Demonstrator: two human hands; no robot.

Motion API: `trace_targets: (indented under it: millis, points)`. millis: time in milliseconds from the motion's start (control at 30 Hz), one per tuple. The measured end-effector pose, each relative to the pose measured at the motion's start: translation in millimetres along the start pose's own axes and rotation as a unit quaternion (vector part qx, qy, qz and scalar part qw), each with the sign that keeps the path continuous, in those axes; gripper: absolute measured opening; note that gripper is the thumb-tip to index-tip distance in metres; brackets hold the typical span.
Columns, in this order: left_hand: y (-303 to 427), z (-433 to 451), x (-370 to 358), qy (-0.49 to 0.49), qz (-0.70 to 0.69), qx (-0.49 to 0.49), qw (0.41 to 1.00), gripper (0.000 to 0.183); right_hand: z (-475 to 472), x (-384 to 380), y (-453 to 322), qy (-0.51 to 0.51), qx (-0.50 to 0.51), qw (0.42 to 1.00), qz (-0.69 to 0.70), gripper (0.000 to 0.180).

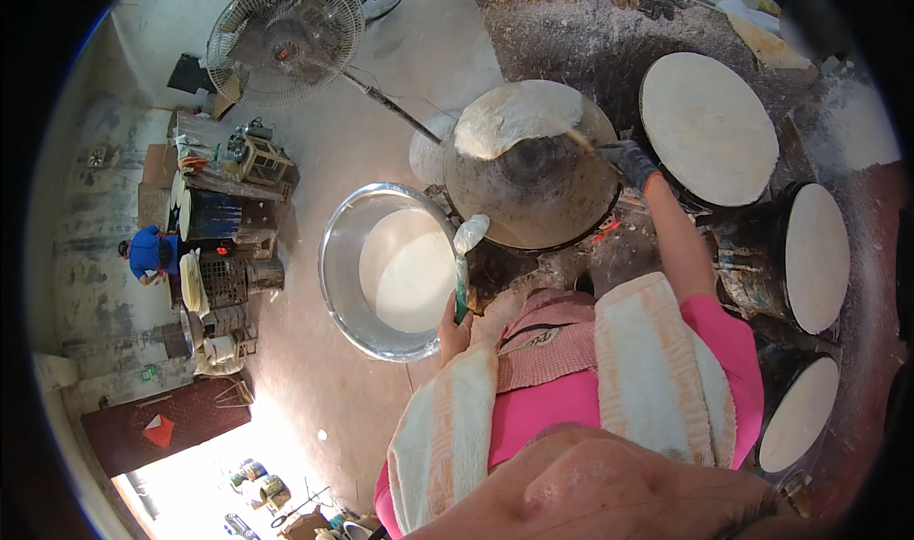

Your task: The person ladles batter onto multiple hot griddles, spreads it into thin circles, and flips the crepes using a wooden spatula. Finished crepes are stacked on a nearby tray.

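My left hand (454, 331) grips the green-wrapped handle of a ladle (471, 234), whose pale, batter-coated bowl is raised beside the right rim of a wide metal basin (334, 276). White batter (410, 272) lies inside that basin. In a dark glove, my right hand (634, 163) holds the handle of a wooden scraper (582, 140) over a round griddle (532, 208). A sheet of pale batter (510, 115) covers the griddle's far part, and the scraper's blade is at its right side. Dark bare metal shows on the near part.
To the right stand drums topped with round pale discs (710, 129), (817, 258), (798, 415). A pedestal fan (285, 40) leans in from the far left. Across the room a person in blue (153, 254) is beside another row of drums. A doorway lets in bright light at lower left.
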State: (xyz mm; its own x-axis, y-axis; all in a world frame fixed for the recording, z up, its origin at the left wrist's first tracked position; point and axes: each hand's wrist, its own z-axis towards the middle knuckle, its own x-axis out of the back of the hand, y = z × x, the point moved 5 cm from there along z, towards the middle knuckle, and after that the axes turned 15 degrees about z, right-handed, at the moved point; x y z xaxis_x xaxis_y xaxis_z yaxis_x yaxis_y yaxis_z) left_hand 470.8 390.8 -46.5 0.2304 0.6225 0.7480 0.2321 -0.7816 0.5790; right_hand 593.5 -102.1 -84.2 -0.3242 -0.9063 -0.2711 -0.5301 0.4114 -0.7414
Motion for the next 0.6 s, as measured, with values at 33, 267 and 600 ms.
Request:
trace_targets:
  millis: [33, 267, 600]
  points:
    - [1, 4, 0, 0.020, 0.007, -0.040, 0.999, 0.055, 6, -7, 1, -0.072, 0.122, 0.986, -0.089, 0.024]
    - [-3, -29, 17, 0.003, -0.095, 0.022, 0.995, 0.055, 32, 13, 9, -0.131, 0.073, 0.977, -0.153, 0.029]
    - [-22, -48, 10, 0.029, -0.151, 0.130, 0.980, 0.060, 39, 4, 6, -0.343, 0.481, 0.619, -0.517, 0.022]
